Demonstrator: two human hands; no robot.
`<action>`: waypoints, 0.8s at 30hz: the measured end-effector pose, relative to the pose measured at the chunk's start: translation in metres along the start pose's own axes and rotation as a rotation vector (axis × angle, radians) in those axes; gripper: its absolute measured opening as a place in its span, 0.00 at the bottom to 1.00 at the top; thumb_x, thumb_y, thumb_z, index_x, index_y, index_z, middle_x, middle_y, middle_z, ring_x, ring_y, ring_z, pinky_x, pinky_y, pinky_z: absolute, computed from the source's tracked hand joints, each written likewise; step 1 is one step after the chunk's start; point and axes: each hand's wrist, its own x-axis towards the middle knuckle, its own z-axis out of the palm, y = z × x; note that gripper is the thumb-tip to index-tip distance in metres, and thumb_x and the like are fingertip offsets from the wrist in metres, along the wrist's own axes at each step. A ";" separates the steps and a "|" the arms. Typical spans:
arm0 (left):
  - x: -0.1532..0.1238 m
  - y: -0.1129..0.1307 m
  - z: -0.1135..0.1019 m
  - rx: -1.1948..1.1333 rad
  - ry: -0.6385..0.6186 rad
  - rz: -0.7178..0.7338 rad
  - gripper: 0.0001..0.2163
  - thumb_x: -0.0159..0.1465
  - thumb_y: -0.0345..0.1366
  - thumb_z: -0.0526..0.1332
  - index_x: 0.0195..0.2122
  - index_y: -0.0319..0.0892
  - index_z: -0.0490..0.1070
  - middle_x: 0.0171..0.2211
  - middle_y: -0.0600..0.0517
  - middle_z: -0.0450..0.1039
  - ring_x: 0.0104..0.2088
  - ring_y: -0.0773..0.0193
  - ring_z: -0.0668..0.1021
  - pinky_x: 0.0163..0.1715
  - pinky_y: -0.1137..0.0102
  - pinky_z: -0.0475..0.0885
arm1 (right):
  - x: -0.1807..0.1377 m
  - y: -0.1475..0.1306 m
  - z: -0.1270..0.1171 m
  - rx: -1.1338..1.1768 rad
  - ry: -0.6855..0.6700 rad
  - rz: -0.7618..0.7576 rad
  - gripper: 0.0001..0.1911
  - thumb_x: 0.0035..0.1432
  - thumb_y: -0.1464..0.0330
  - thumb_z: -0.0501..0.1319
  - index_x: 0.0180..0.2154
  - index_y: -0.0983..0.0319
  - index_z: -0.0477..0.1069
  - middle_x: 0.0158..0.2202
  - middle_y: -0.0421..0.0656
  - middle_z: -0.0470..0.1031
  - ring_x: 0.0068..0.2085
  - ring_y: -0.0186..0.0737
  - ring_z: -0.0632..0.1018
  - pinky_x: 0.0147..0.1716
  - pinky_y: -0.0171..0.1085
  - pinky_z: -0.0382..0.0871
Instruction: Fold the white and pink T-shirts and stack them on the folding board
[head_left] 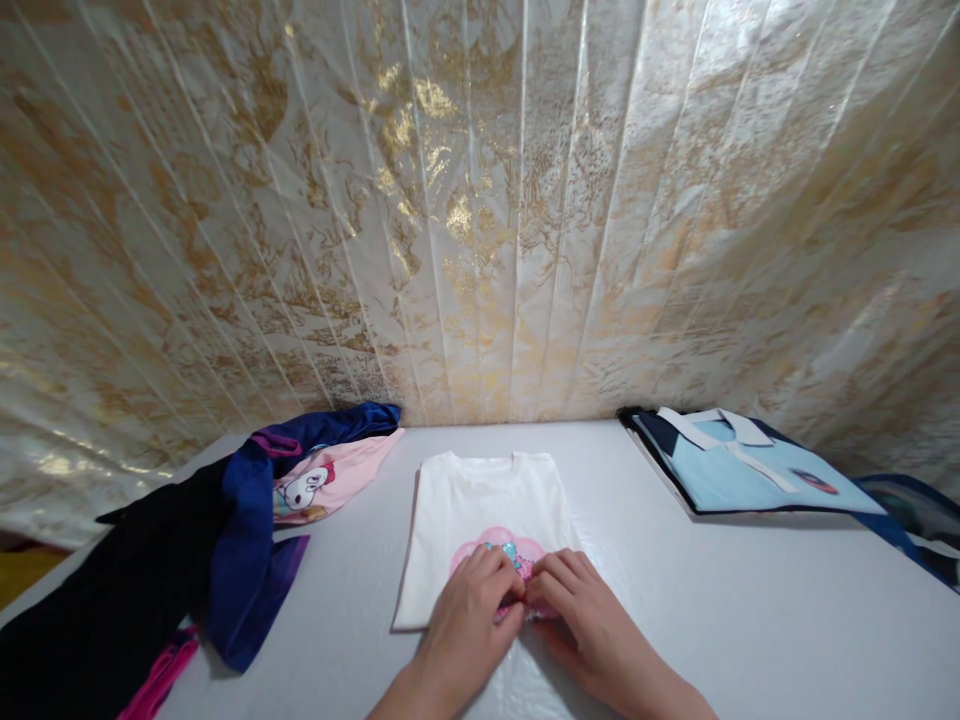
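A folded white t-shirt (480, 500) with a pink print lies flat on the white table (712, 600), collar towards the wall. My left hand (469, 615) and my right hand (577, 610) rest side by side on the shirt's near edge, over the pink print. The fingers of both hands are curled and pressed down on the fabric, fingertips almost touching each other. The near hem of the shirt is hidden under them.
A heap of dark blue, black and pink clothes (225, 540) lies at the left. A folded light blue polo shirt (750, 465) sits on other folded garments at the back right. A white and gold patterned wall (480, 200) rises right behind the table.
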 end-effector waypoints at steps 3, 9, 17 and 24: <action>0.001 -0.001 -0.001 -0.021 0.001 0.007 0.09 0.58 0.21 0.57 0.29 0.43 0.64 0.35 0.54 0.68 0.40 0.60 0.69 0.38 0.68 0.62 | 0.002 0.000 0.003 -0.098 -0.006 0.011 0.14 0.51 0.81 0.57 0.38 0.58 0.65 0.39 0.42 0.71 0.41 0.44 0.68 0.41 0.43 0.61; 0.001 -0.007 0.004 -0.025 0.007 0.014 0.09 0.57 0.21 0.57 0.30 0.43 0.64 0.35 0.54 0.69 0.40 0.60 0.69 0.38 0.68 0.61 | 0.001 0.004 0.007 -0.198 -0.027 0.017 0.14 0.53 0.78 0.59 0.41 0.58 0.66 0.40 0.41 0.71 0.42 0.43 0.68 0.42 0.42 0.60; 0.005 -0.012 0.005 -0.053 -0.010 -0.003 0.07 0.58 0.23 0.58 0.29 0.43 0.65 0.35 0.53 0.69 0.40 0.60 0.70 0.38 0.69 0.63 | 0.002 0.002 0.007 -0.226 0.000 0.013 0.10 0.55 0.76 0.60 0.38 0.58 0.66 0.38 0.41 0.72 0.39 0.42 0.69 0.40 0.40 0.59; 0.005 -0.011 0.003 -0.080 -0.008 -0.011 0.07 0.58 0.24 0.59 0.29 0.43 0.67 0.34 0.53 0.70 0.40 0.60 0.71 0.39 0.68 0.63 | 0.001 0.005 0.007 -0.218 0.046 -0.028 0.06 0.59 0.76 0.58 0.37 0.59 0.67 0.37 0.42 0.72 0.37 0.41 0.69 0.37 0.39 0.59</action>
